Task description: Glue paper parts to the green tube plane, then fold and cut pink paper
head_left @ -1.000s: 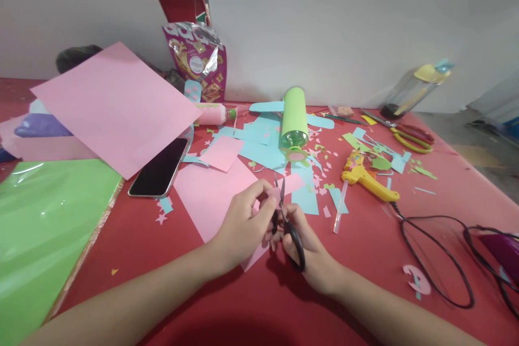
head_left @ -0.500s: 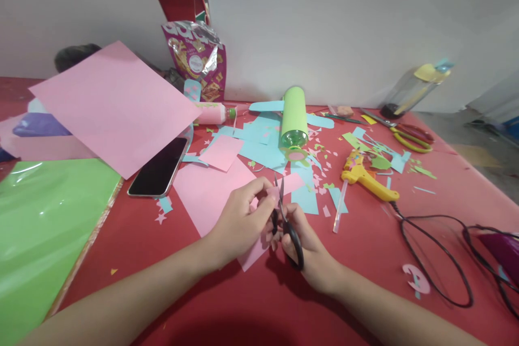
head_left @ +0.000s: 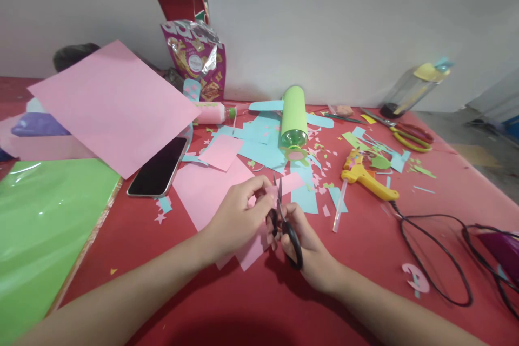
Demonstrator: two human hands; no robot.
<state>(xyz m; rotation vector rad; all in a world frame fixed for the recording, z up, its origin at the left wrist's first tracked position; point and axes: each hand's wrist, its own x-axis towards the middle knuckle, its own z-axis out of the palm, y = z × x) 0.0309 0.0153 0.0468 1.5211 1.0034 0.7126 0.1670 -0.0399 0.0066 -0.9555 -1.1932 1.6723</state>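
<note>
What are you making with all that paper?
A person is cutting a small pink paper with black scissors. The left hand pinches the paper, and the right hand works the scissors. Blue and pink scraps litter the red table, near a yellow glue gun.

pink paper (head_left: 251, 248), black-handled scissors (head_left: 288, 227), red table (head_left: 243, 303), yellow glue gun (head_left: 367, 178)

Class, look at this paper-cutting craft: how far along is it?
Done: the green-wrapped bottle already has blue wings, and scraps litter the table. In hand: the left hand holds pink paper while the right hand cuts it with black scissors. Left: finishing that piece.
</note>
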